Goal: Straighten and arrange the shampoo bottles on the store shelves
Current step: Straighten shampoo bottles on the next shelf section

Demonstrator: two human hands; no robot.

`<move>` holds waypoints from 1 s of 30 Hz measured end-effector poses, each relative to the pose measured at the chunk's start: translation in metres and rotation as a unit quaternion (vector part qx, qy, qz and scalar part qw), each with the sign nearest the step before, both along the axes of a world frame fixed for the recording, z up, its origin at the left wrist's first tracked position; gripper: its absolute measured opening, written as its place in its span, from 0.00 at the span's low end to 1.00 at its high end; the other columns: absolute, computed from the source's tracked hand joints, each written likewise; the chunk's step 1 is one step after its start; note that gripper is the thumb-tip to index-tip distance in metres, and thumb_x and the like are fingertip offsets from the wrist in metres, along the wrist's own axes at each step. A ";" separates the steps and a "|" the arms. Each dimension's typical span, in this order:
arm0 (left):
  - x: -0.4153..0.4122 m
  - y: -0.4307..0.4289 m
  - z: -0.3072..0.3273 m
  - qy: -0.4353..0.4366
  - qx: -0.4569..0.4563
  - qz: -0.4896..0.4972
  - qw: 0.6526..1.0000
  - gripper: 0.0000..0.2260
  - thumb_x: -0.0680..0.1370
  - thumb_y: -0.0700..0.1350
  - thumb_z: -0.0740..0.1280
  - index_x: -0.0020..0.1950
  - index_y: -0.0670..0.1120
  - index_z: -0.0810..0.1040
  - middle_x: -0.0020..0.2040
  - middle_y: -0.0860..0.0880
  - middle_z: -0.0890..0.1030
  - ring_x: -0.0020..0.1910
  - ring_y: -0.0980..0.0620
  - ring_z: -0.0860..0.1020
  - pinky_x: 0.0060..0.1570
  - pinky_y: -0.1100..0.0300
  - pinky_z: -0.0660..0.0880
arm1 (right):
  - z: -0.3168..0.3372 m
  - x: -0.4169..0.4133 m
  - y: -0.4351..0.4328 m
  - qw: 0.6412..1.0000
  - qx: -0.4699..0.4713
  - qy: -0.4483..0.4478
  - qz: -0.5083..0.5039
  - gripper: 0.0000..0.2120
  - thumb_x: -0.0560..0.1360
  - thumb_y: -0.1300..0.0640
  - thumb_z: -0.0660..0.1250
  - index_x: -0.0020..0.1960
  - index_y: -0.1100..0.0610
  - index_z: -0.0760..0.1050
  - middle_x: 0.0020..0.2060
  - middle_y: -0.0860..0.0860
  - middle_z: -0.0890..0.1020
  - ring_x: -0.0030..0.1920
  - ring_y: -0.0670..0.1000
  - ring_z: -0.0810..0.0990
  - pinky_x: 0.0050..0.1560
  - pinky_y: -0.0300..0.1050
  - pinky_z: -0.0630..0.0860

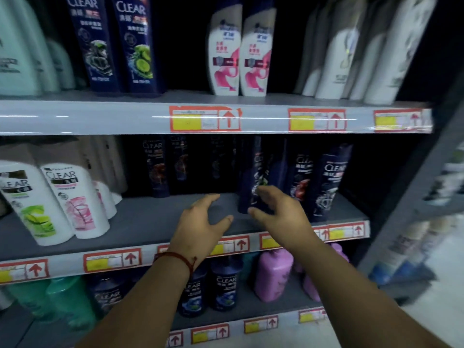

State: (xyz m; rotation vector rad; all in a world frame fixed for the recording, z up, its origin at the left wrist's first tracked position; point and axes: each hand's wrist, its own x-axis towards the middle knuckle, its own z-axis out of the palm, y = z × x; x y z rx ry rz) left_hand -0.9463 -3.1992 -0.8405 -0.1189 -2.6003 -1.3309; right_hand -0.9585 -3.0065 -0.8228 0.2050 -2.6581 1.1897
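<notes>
A dark blue Clear shampoo bottle [254, 169] stands on the middle shelf [155, 219], turned a little sideways. My right hand [278, 209] is at its lower part, thumb and fingers curled round its base. More dark Clear bottles [326, 182] stand just to its right, and others [157, 167] sit deep at the back of the shelf. My left hand [203, 222] hovers with spread fingers over the bare grey shelf surface, left of the bottle, holding nothing. White Clear bottles [72, 199] lean at the shelf's left end.
The top shelf holds blue Clear bottles [133, 43], white-and-pink bottles [238, 56] and pale bottles [356, 51]. The bottom shelf carries dark pump bottles [226, 285], purple bottles [273, 275] and green ones [62, 300]. A grey upright [411, 197] borders the right.
</notes>
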 end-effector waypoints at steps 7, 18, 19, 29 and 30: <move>-0.013 0.080 -0.006 -0.010 0.114 -0.107 0.988 0.21 0.75 0.51 0.73 0.67 0.52 0.76 0.63 0.58 0.78 0.60 0.61 0.76 0.59 0.68 0.72 | -0.010 0.008 0.062 0.983 -0.148 0.006 -0.111 0.24 0.75 0.56 0.74 0.69 0.54 0.73 0.64 0.47 0.80 0.64 0.46 0.78 0.67 0.47 0.74; -0.036 0.163 -0.019 -0.056 0.197 -0.043 0.978 0.22 0.80 0.44 0.65 0.75 0.44 0.69 0.70 0.45 0.75 0.67 0.52 0.75 0.61 0.64 0.69 | -0.032 -0.002 0.092 0.977 -0.183 -0.010 -0.110 0.19 0.79 0.62 0.67 0.70 0.57 0.74 0.63 0.49 0.81 0.61 0.40 0.78 0.66 0.39 0.73; -0.036 0.165 -0.018 -0.051 0.191 -0.029 0.980 0.22 0.80 0.43 0.65 0.74 0.43 0.69 0.70 0.45 0.76 0.67 0.52 0.75 0.60 0.66 0.68 | -0.032 -0.003 0.093 0.978 -0.172 -0.003 -0.116 0.18 0.79 0.62 0.67 0.69 0.56 0.75 0.62 0.48 0.82 0.61 0.40 0.79 0.65 0.37 0.73; -0.033 0.164 -0.011 -0.042 0.151 0.005 0.988 0.20 0.81 0.42 0.64 0.73 0.43 0.72 0.66 0.46 0.79 0.63 0.54 0.77 0.52 0.76 0.66 | -0.029 -0.008 0.101 0.980 -0.118 0.023 -0.161 0.15 0.79 0.59 0.65 0.65 0.55 0.79 0.56 0.45 0.84 0.56 0.39 0.81 0.59 0.32 0.75; -0.033 0.164 -0.010 -0.045 0.149 0.004 0.988 0.20 0.81 0.42 0.64 0.73 0.42 0.72 0.66 0.46 0.79 0.62 0.55 0.77 0.47 0.80 0.66 | -0.029 -0.008 0.103 0.979 -0.118 0.026 -0.166 0.14 0.79 0.60 0.65 0.64 0.55 0.79 0.55 0.45 0.85 0.56 0.40 0.81 0.60 0.35 0.76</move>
